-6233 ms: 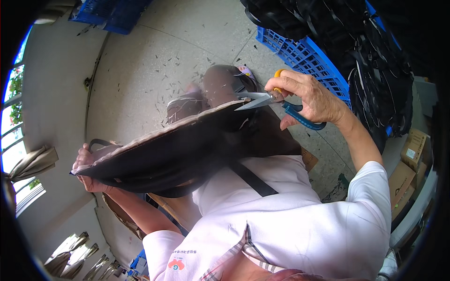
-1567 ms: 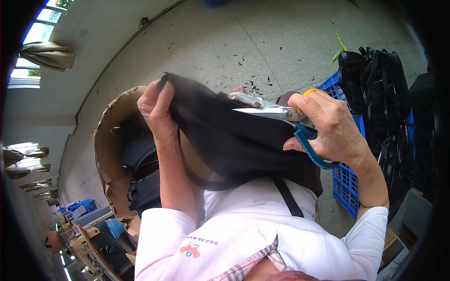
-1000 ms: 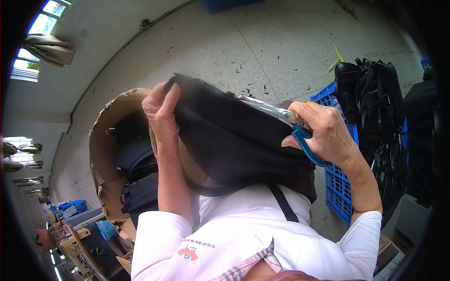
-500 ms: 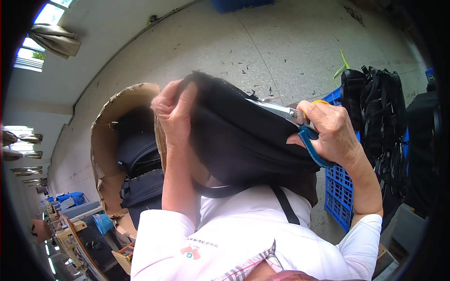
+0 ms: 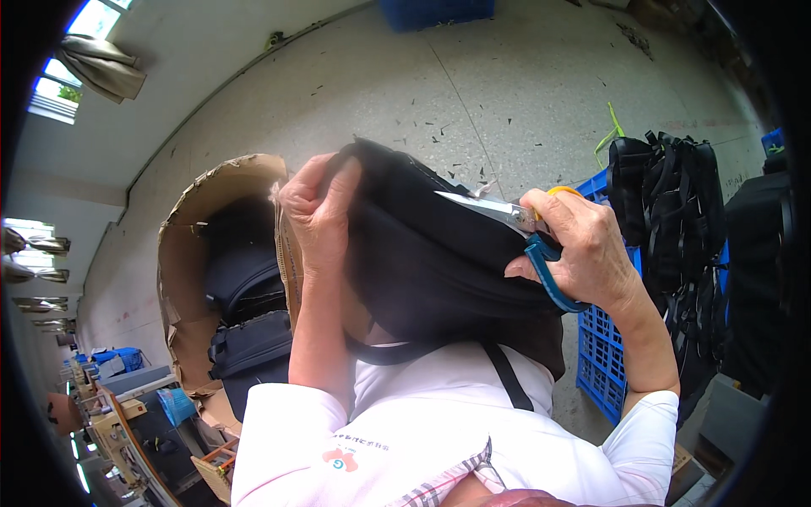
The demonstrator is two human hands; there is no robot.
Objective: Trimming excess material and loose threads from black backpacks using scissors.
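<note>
A large piece of black fabric, seemingly a sewn bag part (image 5: 422,245), hangs in front of my chest. My left hand (image 5: 319,207) is closed on its upper left corner, thumb over the cloth. In my right hand (image 5: 583,245) is a pair of scissors (image 5: 498,209) with a blue-wrapped lower handle and a yellow-orange upper one. The blades point left along the fabric's upper edge and look nearly closed. A small pale tuft of thread or scrap (image 5: 483,189) sits just above the blades. The fabric hides its own underside.
Left of me stands a cardboard box (image 5: 182,279) with black bags (image 5: 249,338) inside. To my right, black bags (image 5: 667,203) hang over a blue plastic crate (image 5: 601,351). Dark scraps lie on the floor (image 5: 405,76). Sewing machines (image 5: 106,422) stand at lower left.
The scissors and right hand have shifted slightly left and down, and the blade tip now lies above the fabric. My left hand keeps its grip.
</note>
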